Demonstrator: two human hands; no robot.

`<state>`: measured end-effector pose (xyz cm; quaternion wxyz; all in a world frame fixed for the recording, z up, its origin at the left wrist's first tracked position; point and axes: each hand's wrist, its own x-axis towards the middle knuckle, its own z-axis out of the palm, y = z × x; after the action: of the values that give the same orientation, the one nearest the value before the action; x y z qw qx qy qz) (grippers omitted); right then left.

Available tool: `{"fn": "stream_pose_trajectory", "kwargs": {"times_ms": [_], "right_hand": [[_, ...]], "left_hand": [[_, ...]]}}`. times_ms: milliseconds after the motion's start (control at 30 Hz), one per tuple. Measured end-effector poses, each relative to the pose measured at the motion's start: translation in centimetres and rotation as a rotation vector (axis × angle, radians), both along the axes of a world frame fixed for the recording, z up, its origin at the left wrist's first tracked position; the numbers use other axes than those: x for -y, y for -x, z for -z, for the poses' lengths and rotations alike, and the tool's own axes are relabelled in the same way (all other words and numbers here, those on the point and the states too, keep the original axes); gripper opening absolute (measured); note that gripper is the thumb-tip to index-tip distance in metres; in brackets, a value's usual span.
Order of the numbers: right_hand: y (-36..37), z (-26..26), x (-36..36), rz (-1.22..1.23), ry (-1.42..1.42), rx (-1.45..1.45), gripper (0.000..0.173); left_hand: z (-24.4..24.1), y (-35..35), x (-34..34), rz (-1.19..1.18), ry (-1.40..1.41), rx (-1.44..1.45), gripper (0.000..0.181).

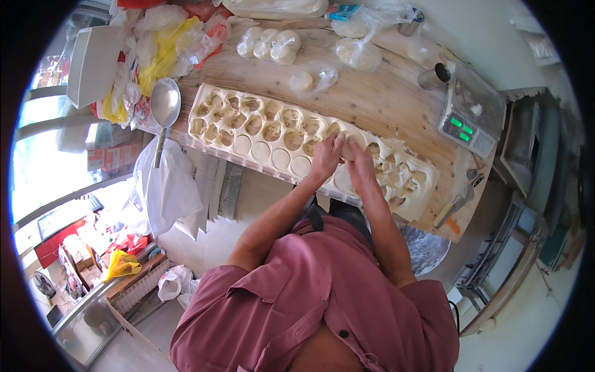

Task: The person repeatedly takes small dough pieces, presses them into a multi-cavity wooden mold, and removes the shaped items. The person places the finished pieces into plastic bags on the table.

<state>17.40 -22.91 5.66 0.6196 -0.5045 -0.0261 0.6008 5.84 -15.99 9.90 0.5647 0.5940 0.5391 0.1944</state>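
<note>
Both hands are over a long pale moulding tray [260, 102] with rows of round cups. Soft, dough-like pale material lines and overflows many cups. My left hand [328, 149] and my right hand [362, 158] meet at a round, pale disc [352, 145], with fingers and thumbs on its edges. Part of the disc is hidden by the fingers. Smooth round pieces [261, 151] fill several cups along the tray's near edge, left of the hands. Another such piece [344, 180] sits below them. To the right, loose stringy material [395, 172] is bunched up on the tray.
The tray lies on a wooden table [386, 102]. A digital scale [476, 111] and a metal cup [434, 76] stand at right, a knife [453, 209] at the near right corner. A large metal ladle [165, 104] overhangs the left edge. Bagged round pieces [270, 45] lie at the back.
</note>
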Motion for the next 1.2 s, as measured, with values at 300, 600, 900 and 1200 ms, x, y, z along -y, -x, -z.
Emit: {"fn": "stream_pose_trajectory", "kwargs": {"times_ms": [300,600,900,1200], "right_hand": [[1.3,0.4,-18.9,0.065,0.002,-0.044,0.032],[0.0,9.4,-24.5,-0.285,0.321,1.15,0.032],[1.0,11.5,-24.9,0.009,0.184,0.158,0.025],[0.2,12.2,-26.4,-0.564,0.354,1.31,0.031]], "left_hand": [[5.8,3.6,-15.5,-0.263,-0.615,-0.283,0.035],[8.8,5.5,-20.0,-0.281,0.309,0.47,0.022],[8.6,6.9,-19.9,-0.239,0.374,0.583,0.019],[7.6,7.9,-19.4,-0.179,0.304,0.553,0.021]]}}
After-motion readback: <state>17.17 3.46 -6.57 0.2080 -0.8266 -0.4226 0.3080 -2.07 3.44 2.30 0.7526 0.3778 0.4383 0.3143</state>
